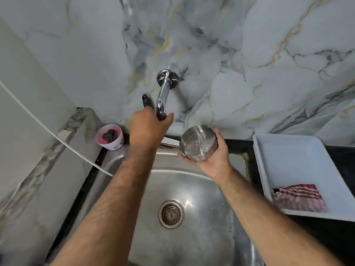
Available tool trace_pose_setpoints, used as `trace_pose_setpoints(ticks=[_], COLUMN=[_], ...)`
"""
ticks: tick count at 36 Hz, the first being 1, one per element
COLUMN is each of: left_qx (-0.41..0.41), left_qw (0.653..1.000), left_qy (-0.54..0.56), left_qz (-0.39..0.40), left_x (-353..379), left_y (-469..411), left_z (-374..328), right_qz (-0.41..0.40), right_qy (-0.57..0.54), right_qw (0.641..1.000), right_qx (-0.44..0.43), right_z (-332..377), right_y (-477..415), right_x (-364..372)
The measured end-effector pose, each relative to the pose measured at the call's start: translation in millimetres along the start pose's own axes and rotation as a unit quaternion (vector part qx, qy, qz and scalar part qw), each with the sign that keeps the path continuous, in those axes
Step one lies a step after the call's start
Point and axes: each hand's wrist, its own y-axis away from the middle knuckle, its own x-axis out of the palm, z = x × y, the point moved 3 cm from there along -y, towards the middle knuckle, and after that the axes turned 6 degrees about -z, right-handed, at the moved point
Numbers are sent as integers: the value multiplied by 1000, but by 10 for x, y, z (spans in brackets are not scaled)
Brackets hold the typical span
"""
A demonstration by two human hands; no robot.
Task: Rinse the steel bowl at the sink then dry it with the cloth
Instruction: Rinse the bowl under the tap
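The left hand's fingers (pixel 169 117) wrap around the outlet end of the chrome wall-mounted tap (pixel 163 93), clenched on it; the left hand (pixel 148 129) covers the spout tip, so whether water runs cannot be told. The right hand's fingers (pixel 220 139) cup the small round steel bowl (pixel 198 143) from below and behind, grasping its wall, with the open mouth tilted toward the left and near side. The bowl sits just right of the tap, above the far rim of the stainless steel sink (pixel 192 189).

The step in hand looks like starting the rinse: it would go best if the right hand (pixel 213 158) slides the bowl left until its mouth is under the spout, keeping it low over the basin so splash falls toward the round drain strainer (pixel 171 214).

Room is open below and near. On the left a pink plastic cup (pixel 109 137) stands at the sink's far-left corner, near the left wrist. On the right a white rectangular tray (pixel 299 156) rests on the dark worktop (pixel 240 146), holding the red-and-white striped cloth (pixel 299 197); its left edge is near the right forearm.
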Motion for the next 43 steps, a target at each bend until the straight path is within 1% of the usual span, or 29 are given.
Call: trace_pose_setpoints(ticks=[2, 4, 8, 12, 15, 18, 21, 26, 31, 34, 38, 43], left_qx=[2, 9, 37, 41, 50, 56, 58, 72, 45, 44, 51, 42], left_qw=[997, 994, 990, 986, 979, 970, 960, 958, 957, 956, 958, 962], left_qy=[-57, -73, -88, -77, -67, -39, -10, -7, 32, 46, 46, 72], left_qz=[48, 80, 104, 145, 187, 235, 273, 278, 284, 287, 280, 262], left_x=[-18, -5, 47, 61, 35, 13, -19, -23, -5, 2, 16, 38], left_y=[-112, -160, -179, -207, -250, -308, -334, -342, -358, -360, -361, -364], left_z=[-99, -170, -242, -236, -195, -137, -99, -55, -18, 5, 43, 110], right_qz=[-3, 7, 19, 25, 51, 81, 90, 76, 18, 6, 38, 117], right_qy=[-2, -3, -18, -47, -56, -46, -56, -106, -94, -71, -55, -69], right_qw=[1000, 1000, 1000, 998, 996, 995, 993, 989, 994, 996, 997, 990], right_qx=[-3, -4, 12, 34, 44, 41, 50, 70, 51, 48, 47, 44], right_z=[-119, -224, -389, -518, -602, -667, -729, -820, -898, -942, -970, -915], right_y=[-87, -161, -295, -408, -482, -538, -574, -612, -693, -714, -655, -568], right_x=[68, 132, 246, 361, 415, 473, 527, 624, 693, 708, 710, 681])
